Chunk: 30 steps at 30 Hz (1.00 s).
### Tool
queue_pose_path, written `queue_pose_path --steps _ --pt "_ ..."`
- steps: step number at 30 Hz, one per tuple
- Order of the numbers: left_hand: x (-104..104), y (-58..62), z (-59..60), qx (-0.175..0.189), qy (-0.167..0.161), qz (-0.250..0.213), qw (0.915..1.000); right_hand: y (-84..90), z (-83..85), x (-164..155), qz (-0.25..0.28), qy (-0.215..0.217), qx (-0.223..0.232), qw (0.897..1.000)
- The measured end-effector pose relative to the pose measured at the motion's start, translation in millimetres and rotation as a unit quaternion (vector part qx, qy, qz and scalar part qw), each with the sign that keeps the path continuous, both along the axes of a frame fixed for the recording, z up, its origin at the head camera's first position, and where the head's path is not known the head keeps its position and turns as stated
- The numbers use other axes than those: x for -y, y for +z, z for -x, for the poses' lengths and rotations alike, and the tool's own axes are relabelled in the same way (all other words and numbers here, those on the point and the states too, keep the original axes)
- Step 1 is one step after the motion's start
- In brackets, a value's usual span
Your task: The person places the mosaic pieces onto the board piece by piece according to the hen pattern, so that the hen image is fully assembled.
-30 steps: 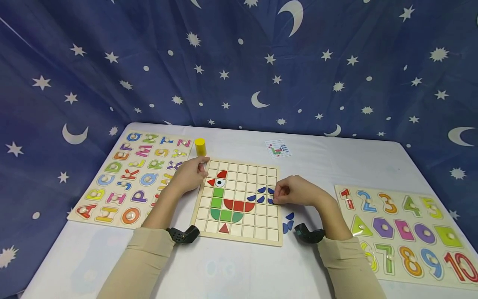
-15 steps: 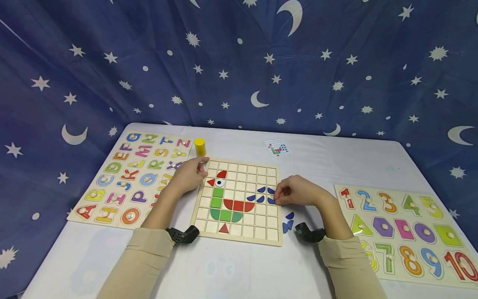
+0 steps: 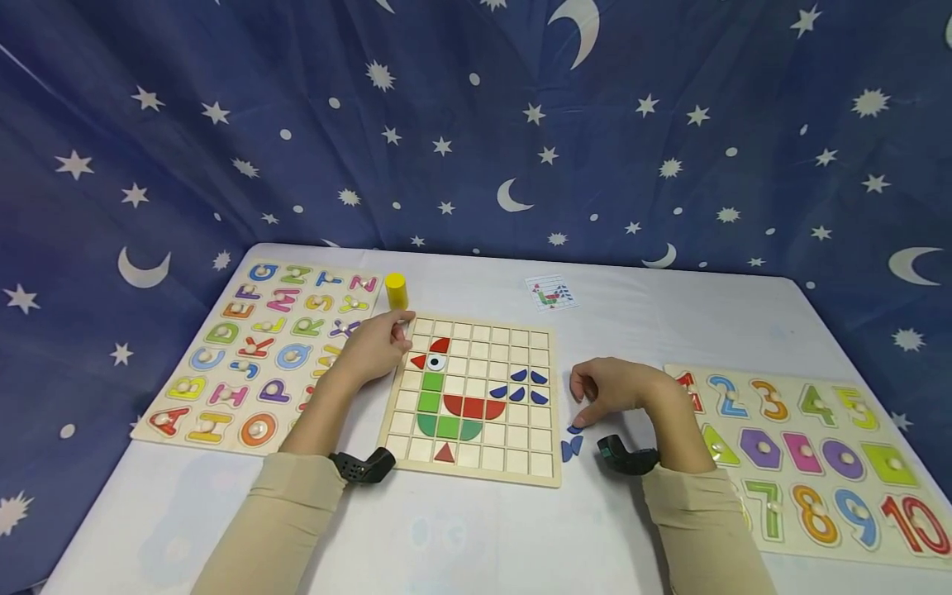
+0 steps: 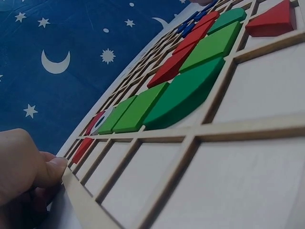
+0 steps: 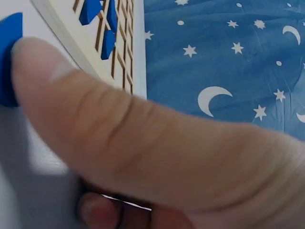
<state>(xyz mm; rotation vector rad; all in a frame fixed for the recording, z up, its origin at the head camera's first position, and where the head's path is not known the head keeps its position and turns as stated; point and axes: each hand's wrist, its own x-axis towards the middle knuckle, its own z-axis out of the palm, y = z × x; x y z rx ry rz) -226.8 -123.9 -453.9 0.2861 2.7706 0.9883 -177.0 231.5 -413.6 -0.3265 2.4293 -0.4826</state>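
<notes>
The wooden grid board (image 3: pixel 476 467) lies mid-table, with flat red, green and blue pieces and an eye tile forming a bird. My left hand (image 3: pixel 372 347) holds its upper left edge; in the left wrist view the thumb (image 4: pixel 58 167) meets the frame, other fingers mostly hidden. Right of the board, my right hand (image 3: pixel 613 388) hovers with thumb and index finger apart. Its thumb tip reaches a loose blue half-round piece (image 5: pixel 10 62), partly covered in the head view. Two more blue half-round pieces (image 3: pixel 567 451) lie just below. Several blue pieces (image 3: pixel 539 397) sit in the board's right cells.
A letter puzzle board (image 3: pixel 223 380) lies left, partly under the left forearm. On the right is a number and shape puzzle board (image 3: pixel 811 471). Behind the grid board stand a yellow cylinder (image 3: pixel 397 291) and a small picture card (image 3: pixel 551 292). A starry blue curtain (image 3: pixel 446 124) hangs behind.
My right hand has left the blue piece at the board's right edge and moved right and toward me, to the loose blue pieces. The left hand stays at the board's edge.
</notes>
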Motion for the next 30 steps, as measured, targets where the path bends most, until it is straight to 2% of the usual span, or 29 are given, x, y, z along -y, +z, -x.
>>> queue_pose_path --steps 6,10,14,20,30 --pt "2 -0.9 -0.5 0.001 0.002 -0.001 1.0000 -1.4 1.6 1 -0.028 -0.013 -0.022 0.999" --pt "2 -0.6 -2.2 0.003 0.004 0.000 1.0000 -4.7 4.8 -6 -0.003 -0.029 -0.045 0.999" --pt "1 -1.0 -2.6 -0.003 0.003 0.001 1.0000 -7.3 6.9 -11 0.017 -0.050 -0.049 0.997" --pt "0 0.1 -3.0 -0.006 0.000 -0.002 1.0000 -10.8 8.8 -9 0.041 -0.036 -0.050 0.997" --pt "-1 1.7 -2.0 -0.006 0.000 -0.002 1.0000 -15.4 11.4 -12 0.064 -0.027 -0.083 0.994"
